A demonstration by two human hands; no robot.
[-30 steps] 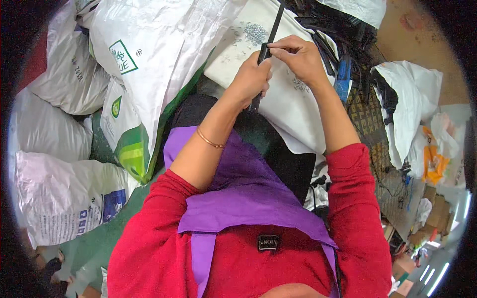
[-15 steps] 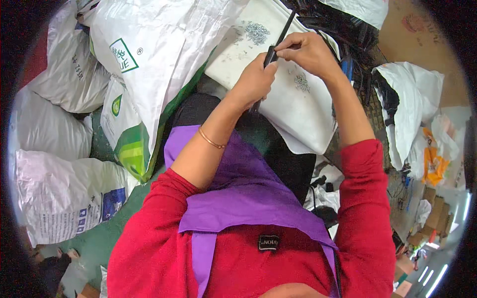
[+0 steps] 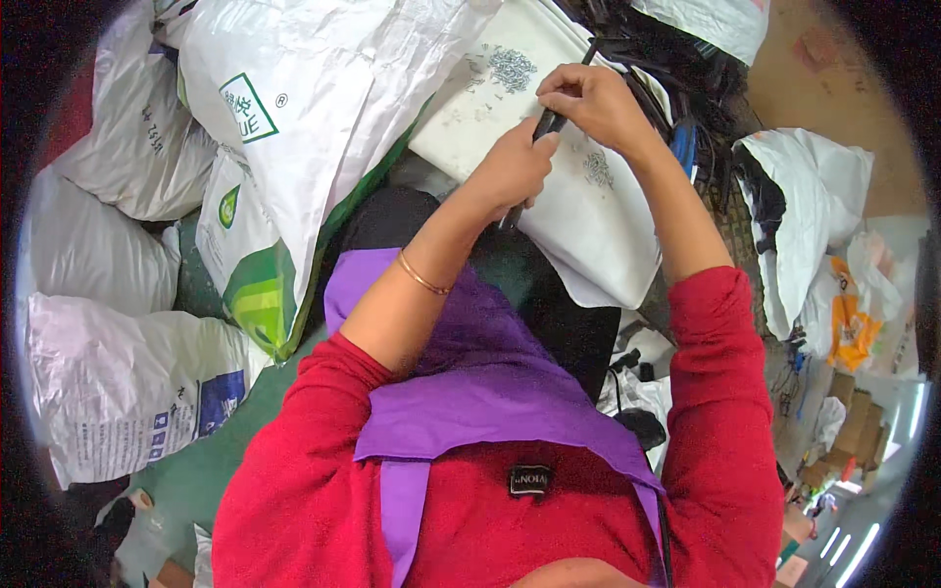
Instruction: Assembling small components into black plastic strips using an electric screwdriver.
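My left hand [image 3: 512, 169] grips the lower part of a thin black strip [image 3: 545, 123] that runs up past both hands. My right hand [image 3: 592, 104] pinches the same strip just above the left one, fingers closed on it. Both hands are held over a white sheet [image 3: 598, 235] that has small heaps of tiny grey metal parts [image 3: 510, 69] on it. A gold bangle [image 3: 423, 276] sits on my left forearm. I wear a red top with a purple apron over it.
Large white woven sacks [image 3: 304, 108] with green and blue print lie at the left and top. A pile of black strips [image 3: 676, 49] lies at the top right. White plastic bags [image 3: 804, 216] and orange packets [image 3: 851, 318] are at the right.
Both hands have shifted a little to the right and upward with the black strip, and the right hand has slid closer to the left along it.
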